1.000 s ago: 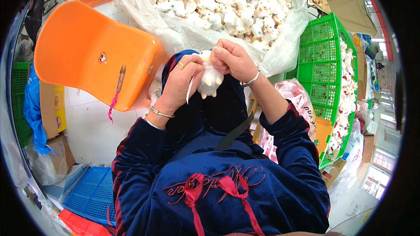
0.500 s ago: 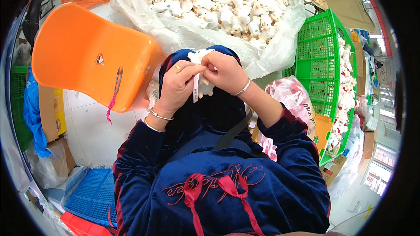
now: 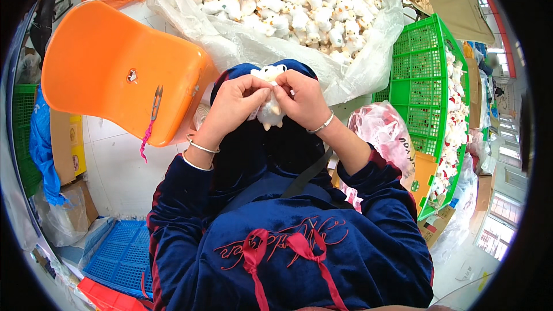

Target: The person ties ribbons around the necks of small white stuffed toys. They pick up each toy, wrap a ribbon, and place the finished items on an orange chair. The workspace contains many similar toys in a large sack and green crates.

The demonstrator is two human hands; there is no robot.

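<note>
A small white plush toy (image 3: 269, 114) is held upright above my lap, its head with dark-rimmed eyes at the top and its stubby tan feet pointing down. My left hand (image 3: 237, 102) is closed, thumb and forefinger pinching at the toy's neck. From the other side my right hand (image 3: 305, 99) pinches at the same spot, the two sets of fingertips almost touching. A sliver of white ribbon seems to show beside the toy, under my left fingers; the rest of it is hidden.
Ahead, a big clear plastic bag (image 3: 213, 46) holds a heap of similar white plush toys (image 3: 288, 6). Thread snips (image 3: 156, 103) with a pink cord lie on an orange chair (image 3: 109, 63) at left. At right stands a green crate (image 3: 417, 75) beside a pink-filled plastic bag (image 3: 383, 129).
The printed white ribbon that hung from my left fingers has gone mostly out of sight. My left hand has turned and dropped outward, and both hands' fingertips now meet at the toy's neck.
</note>
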